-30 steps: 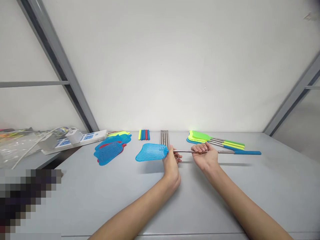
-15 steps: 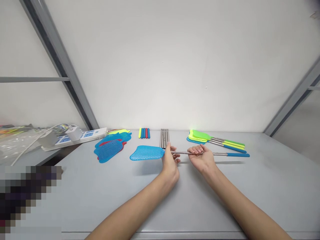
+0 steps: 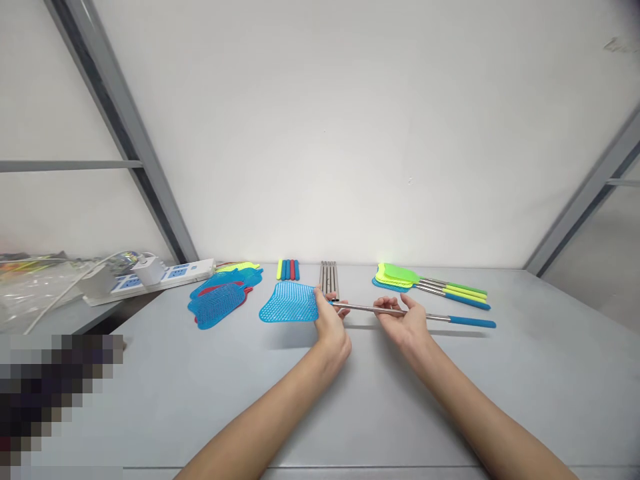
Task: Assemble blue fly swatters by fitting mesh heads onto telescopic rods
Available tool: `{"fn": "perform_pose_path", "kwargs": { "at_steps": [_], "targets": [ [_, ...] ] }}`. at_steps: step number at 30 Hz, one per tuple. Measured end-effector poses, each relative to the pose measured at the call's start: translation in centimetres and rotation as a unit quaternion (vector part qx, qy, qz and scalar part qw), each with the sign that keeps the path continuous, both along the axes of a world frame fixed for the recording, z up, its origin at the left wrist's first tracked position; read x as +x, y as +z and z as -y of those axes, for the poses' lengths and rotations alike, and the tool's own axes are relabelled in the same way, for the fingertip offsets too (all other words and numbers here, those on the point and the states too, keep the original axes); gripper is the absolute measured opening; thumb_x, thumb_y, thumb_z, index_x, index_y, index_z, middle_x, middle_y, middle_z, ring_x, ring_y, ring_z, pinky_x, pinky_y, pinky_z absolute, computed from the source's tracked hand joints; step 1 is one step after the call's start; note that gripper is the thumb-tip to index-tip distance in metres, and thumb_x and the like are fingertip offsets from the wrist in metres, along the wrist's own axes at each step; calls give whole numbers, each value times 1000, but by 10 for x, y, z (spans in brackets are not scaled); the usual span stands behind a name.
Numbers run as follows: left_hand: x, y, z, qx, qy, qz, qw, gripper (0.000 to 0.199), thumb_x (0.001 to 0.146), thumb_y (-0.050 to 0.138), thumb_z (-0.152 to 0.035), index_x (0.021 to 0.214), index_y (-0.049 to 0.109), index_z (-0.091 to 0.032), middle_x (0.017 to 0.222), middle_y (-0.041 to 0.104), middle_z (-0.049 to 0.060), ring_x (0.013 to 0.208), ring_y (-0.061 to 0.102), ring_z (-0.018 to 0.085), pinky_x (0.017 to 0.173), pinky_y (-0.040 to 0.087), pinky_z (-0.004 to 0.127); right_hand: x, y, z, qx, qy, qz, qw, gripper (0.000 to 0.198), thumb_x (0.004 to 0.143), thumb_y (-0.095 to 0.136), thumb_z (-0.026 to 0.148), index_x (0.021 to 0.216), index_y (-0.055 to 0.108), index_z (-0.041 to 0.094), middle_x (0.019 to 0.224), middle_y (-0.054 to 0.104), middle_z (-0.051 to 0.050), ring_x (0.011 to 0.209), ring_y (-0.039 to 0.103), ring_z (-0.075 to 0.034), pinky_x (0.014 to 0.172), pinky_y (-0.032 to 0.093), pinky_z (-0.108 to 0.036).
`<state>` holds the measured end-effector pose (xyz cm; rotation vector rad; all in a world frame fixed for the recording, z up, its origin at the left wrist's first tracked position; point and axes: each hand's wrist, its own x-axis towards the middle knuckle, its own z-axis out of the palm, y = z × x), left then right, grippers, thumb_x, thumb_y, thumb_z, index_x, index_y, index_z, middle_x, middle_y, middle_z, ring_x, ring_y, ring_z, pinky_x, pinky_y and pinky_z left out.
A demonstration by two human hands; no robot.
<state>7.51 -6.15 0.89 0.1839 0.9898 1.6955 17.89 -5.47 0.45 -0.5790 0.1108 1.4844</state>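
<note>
A fly swatter (image 3: 290, 304) with a blue mesh head, a metal rod and a blue grip is held level above the table, its head to the left. My left hand (image 3: 331, 321) closes around the swatter where the head meets the rod. Around the middle of the rod, my right hand (image 3: 403, 318) has its fingers curled with the palm up. Behind my left hand stands a row of metal rods (image 3: 329, 275), partly hidden by it. Several assembled fly swatters (image 3: 400, 274), green, yellow and blue, lie stacked beyond my right hand.
Loose swatter heads (image 3: 220, 305) in blue, red and yellow are piled at the left. Coloured grips (image 3: 289, 269) lie in a row at the back. A white power strip (image 3: 175, 272) with plugs and a cable sits at the left edge, beside plastic bags (image 3: 35, 290).
The swatter's head has turned so more of its mesh faces me. Its grip end has dipped slightly, and my left hand has shifted a little left.
</note>
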Motion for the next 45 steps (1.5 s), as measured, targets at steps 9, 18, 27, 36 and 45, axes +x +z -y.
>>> {"fn": "perform_pose_path", "kwargs": {
  "at_steps": [9,18,27,36,45],
  "targets": [
    [-1,10,-1,136,-36,90,986,22,84,39,-36,92,48,-19,54,48,-2,42,45,7,46,39,18,1,8,6,-41,13,-40,998,8,78,23,19,70,25,21,58,37,3,41,44,-9,32,41,-21],
    [-9,9,-10,134,-34,128,982,26,84,36,-42,87,49,-20,48,39,-5,34,33,5,39,28,16,1,5,5,-16,20,-37,999,13,78,19,17,67,22,21,56,33,4,38,38,-9,32,36,-22],
    [-14,-2,-17,77,-26,163,983,40,85,27,-50,76,49,-18,40,21,-9,29,22,4,34,21,17,0,0,4,19,29,-29,999,21,78,19,21,57,20,19,43,20,8,31,25,-7,34,26,-19],
    [-8,-9,-12,46,11,147,988,43,87,24,-46,59,39,-17,40,21,-9,29,20,3,33,18,17,-8,-11,5,21,5,-2,1000,27,79,18,17,51,22,18,37,20,8,27,24,-6,33,22,-19],
    [-8,-13,-16,27,11,146,989,37,89,23,-35,58,36,-17,39,21,-9,28,19,3,32,17,17,-10,-10,6,-4,-8,-24,1000,22,75,24,15,53,24,18,33,23,7,26,24,-6,33,22,-18]
  ]
}}
